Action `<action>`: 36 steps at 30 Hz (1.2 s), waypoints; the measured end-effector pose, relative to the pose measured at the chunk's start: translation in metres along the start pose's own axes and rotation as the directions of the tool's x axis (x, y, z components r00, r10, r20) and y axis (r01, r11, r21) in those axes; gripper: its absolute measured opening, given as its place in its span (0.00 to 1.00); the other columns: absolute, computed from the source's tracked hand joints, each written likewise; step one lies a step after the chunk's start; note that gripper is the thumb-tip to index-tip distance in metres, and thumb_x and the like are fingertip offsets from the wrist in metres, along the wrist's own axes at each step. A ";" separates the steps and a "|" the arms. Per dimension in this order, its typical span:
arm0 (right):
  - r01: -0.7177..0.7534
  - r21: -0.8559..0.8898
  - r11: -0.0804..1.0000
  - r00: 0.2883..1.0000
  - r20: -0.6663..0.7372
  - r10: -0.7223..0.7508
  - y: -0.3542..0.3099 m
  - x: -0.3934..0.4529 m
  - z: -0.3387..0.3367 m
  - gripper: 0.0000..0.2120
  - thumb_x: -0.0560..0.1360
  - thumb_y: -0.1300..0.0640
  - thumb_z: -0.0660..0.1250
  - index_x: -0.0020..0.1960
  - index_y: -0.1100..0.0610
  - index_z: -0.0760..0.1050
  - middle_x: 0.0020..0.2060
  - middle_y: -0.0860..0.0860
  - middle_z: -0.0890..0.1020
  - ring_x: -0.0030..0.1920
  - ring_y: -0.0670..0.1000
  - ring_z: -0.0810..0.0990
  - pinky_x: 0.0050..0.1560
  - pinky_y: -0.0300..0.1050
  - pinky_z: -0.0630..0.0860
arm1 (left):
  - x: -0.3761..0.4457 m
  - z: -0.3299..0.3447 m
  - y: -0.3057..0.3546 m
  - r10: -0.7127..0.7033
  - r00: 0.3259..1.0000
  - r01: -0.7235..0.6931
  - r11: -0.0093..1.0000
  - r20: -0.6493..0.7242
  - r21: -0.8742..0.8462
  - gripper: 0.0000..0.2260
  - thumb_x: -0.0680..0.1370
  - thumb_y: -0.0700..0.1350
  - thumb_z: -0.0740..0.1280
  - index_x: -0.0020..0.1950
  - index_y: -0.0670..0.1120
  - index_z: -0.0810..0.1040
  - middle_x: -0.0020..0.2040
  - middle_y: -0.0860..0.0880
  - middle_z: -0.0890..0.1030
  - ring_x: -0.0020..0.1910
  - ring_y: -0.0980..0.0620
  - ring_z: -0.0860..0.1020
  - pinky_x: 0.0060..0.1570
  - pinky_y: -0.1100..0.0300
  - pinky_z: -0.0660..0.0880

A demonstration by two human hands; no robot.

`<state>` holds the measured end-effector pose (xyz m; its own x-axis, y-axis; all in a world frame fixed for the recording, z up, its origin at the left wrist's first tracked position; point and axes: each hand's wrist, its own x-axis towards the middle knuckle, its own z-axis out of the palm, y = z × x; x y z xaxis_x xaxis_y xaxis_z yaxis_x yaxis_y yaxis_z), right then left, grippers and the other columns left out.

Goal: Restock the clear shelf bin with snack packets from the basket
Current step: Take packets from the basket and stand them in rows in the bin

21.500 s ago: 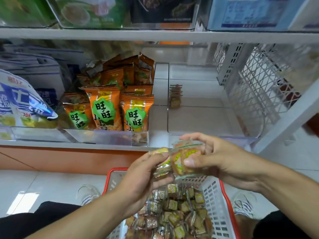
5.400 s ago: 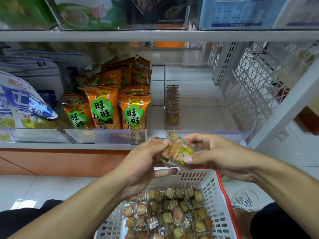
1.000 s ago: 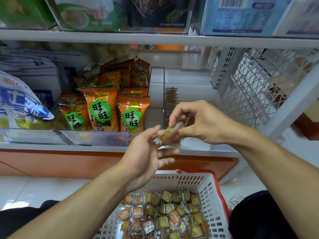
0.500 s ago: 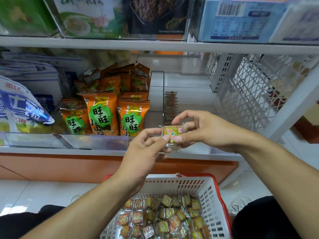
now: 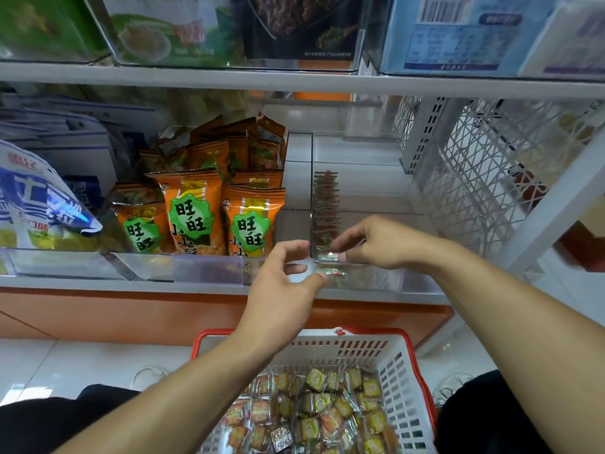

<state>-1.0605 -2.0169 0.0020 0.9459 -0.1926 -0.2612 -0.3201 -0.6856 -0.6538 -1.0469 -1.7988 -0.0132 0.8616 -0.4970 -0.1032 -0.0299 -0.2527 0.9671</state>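
Pinching 1 snack packet (image 5: 328, 256) w/ right hand (image 5: 379, 242) at clear bin (image 5: 376, 280) front; left hand (image 5: 281, 283) loose, holds nothing.

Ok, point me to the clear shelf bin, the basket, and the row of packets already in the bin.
clear shelf bin (image 5: 376, 283): head view, front wall.
basket (image 5: 397, 375): head view, right white wall.
row of snack packets (image 5: 324, 204): head view, mid-row along the bin's left wall.

— What is the person wearing?
— Both forearms are showing bare, with no sleeves reaching them. The left hand (image 5: 281, 283) and right hand (image 5: 376, 244) are wearing no gloves or rings. Dark clothing is showing at the bottom corners.
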 end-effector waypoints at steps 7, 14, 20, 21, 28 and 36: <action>-0.238 0.128 0.963 0.965 -0.079 0.249 0.004 0.013 -0.005 0.14 0.69 0.54 0.81 0.43 0.59 0.78 0.35 0.53 0.82 0.37 0.53 0.82 0.43 0.47 0.83 | 0.000 0.001 -0.004 0.018 0.994 -0.028 0.996 0.112 0.083 0.34 0.79 0.48 0.73 0.80 0.61 0.60 0.75 0.61 0.68 0.64 0.73 0.71 0.60 0.72 0.68; -0.334 0.163 0.928 0.941 0.120 0.317 -0.001 0.028 0.003 0.11 0.80 0.57 0.69 0.57 0.63 0.81 0.51 0.57 0.86 0.46 0.54 0.83 0.48 0.47 0.77 | 0.003 0.004 -0.009 0.001 0.987 -0.013 0.997 0.161 0.074 0.39 0.76 0.48 0.75 0.80 0.65 0.56 0.57 0.78 0.72 0.69 0.70 0.68 0.55 0.79 0.63; -0.390 0.290 0.874 0.920 0.166 0.355 0.000 0.034 0.002 0.09 0.80 0.65 0.63 0.54 0.62 0.81 0.45 0.55 0.85 0.47 0.54 0.82 0.57 0.50 0.79 | 0.005 0.002 -0.014 0.028 0.984 -0.042 0.996 0.176 0.076 0.40 0.75 0.50 0.74 0.80 0.68 0.56 0.74 0.65 0.70 0.68 0.67 0.72 0.58 0.72 0.70; -0.389 0.301 0.871 0.921 0.164 0.354 -0.001 0.035 0.003 0.09 0.80 0.65 0.62 0.52 0.62 0.81 0.45 0.56 0.86 0.48 0.55 0.83 0.59 0.51 0.79 | 0.005 0.001 -0.014 0.029 0.984 -0.043 0.996 0.178 0.074 0.39 0.75 0.50 0.74 0.80 0.68 0.56 0.74 0.65 0.70 0.67 0.67 0.73 0.57 0.72 0.70; -0.289 0.062 0.955 0.946 -0.134 0.295 -0.013 0.021 0.002 0.04 0.78 0.57 0.66 0.48 0.52 0.81 0.46 0.50 0.85 0.48 0.54 0.85 0.46 0.46 0.79 | -0.008 -0.001 -0.011 -0.019 0.987 0.006 0.996 0.160 0.086 0.37 0.78 0.49 0.74 0.81 0.62 0.57 0.68 0.67 0.69 0.57 0.75 0.74 0.44 0.79 0.70; 0.703 -0.339 0.625 0.499 -0.391 -0.774 -0.003 -0.061 0.106 0.01 0.76 0.60 0.68 0.46 0.56 0.77 0.39 0.50 0.79 0.38 0.51 0.75 0.40 0.42 0.73 | -0.050 0.015 -0.113 -0.217 0.935 0.098 0.918 0.279 0.385 0.31 0.76 0.46 0.73 0.76 0.51 0.65 0.69 0.51 0.76 0.64 0.52 0.77 0.60 0.58 0.76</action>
<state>-1.1227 -1.9283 -0.0556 0.7402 0.1599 0.6531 0.4833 -0.8018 -0.3515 -1.0945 -1.7577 -0.1205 0.6710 -0.6416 -0.3716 -0.1377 -0.6004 0.7878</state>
